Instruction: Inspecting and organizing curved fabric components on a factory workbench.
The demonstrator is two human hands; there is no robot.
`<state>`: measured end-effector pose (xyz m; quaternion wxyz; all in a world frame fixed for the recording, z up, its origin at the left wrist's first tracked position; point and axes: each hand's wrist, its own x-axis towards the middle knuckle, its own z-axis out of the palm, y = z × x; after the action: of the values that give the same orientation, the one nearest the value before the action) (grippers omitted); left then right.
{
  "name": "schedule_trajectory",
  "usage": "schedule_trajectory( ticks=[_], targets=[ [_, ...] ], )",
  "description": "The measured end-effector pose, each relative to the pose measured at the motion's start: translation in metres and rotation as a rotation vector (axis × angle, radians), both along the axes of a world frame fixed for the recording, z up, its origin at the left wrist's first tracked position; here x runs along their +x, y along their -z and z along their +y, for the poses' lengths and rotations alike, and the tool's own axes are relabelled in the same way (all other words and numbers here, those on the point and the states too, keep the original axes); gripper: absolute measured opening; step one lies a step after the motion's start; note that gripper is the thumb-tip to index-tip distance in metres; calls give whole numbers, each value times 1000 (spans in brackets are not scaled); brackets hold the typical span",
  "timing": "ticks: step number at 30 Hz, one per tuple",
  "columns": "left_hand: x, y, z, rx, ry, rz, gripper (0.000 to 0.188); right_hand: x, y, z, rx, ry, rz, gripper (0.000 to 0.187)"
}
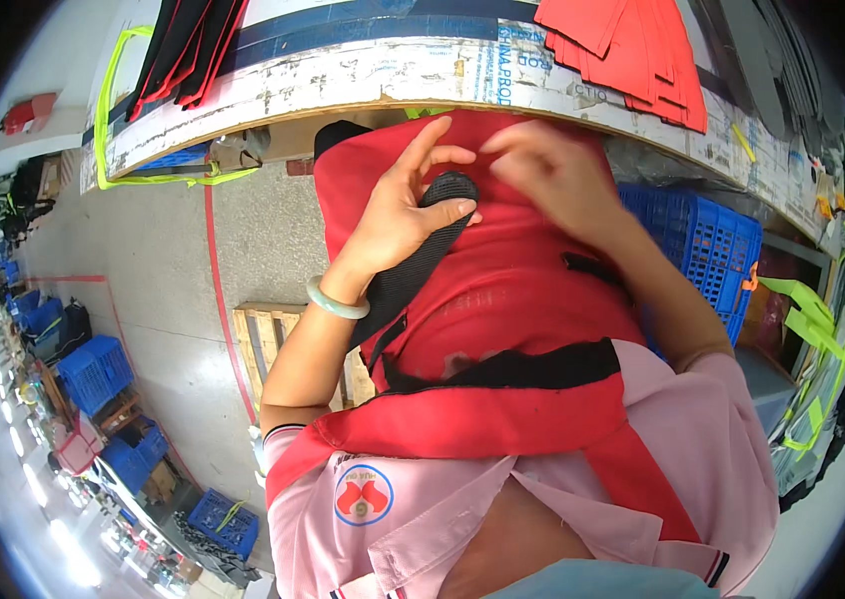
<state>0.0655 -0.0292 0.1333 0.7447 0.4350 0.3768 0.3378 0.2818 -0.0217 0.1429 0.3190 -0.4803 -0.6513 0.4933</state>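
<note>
A black ribbed webbing strap (411, 280) runs up from beside my waist, its end folded over into a loop. My left hand (390, 215), with a pale bangle (336, 299) at the wrist, holds that strap near its looped end, the thumb across it and the forefinger stretched away. To its right, my right hand (562, 180) is smeared by motion, with bent fingers pointing toward the left hand. Whether anything is between those fingers does not show. Both hands are above the red apron (502, 265) over my lap.
A worktable (383, 75) curves along the far side. Black strips with red edges (188, 50) lie on its left, red cut pieces (632, 60) on its right. A blue crate (692, 245) stands below at right, a wooden pallet (268, 334) on the floor at left.
</note>
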Motion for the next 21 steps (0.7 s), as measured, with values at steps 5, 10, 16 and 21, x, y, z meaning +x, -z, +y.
schedule_trajectory(
  ticks=[5, 10, 16, 21],
  targets=[
    [-5, 20, 3, 192, -56, 132, 88, -48, 18, 11, -166, -183, 141, 14],
    [-46, 26, -12, -191, 194, 262, 13, -48, 37, 47, 0, -59, -10, 35],
    [-115, -7, 49, 123, -499, 292, 27, -74, 44, 30, -356, -417, 235, 28],
    [-150, -65, 97, 254, -1040, 125, 28, -123, 35, -3, -348, -618, 197, 18]
  ],
)
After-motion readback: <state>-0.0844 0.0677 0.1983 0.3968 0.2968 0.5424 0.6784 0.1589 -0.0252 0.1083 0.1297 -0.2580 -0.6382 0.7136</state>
